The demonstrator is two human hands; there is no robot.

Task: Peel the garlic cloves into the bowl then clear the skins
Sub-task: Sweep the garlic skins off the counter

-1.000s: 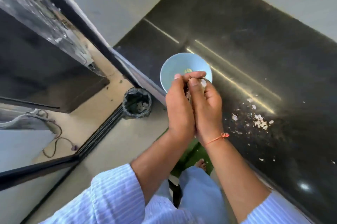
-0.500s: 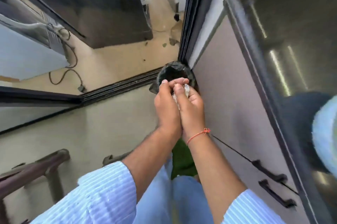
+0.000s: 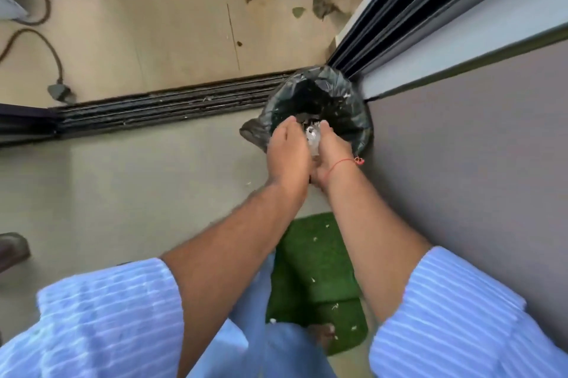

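My left hand [image 3: 287,150] and my right hand [image 3: 330,148] are cupped side by side, heels together, over the near rim of a bin lined with a black bag [image 3: 344,95]. White garlic skins [image 3: 313,139] show in the gap between the palms, and the fingertips have parted slightly above the bin's mouth. A red thread circles my right wrist. Neither the bowl nor the counter is in view.
A grey cabinet front [image 3: 476,162] rises on the right, touching the bin. Dark sliding-door tracks [image 3: 153,110] cross the floor behind it. A green mat [image 3: 310,267] dotted with skin flakes lies under my feet. A cable and plug [image 3: 57,90] lie at far left.
I have turned from the counter and bowl down to the floor bin, carrying the skins in both cupped hands. The hands are now lower, over the bin, and parted a little.
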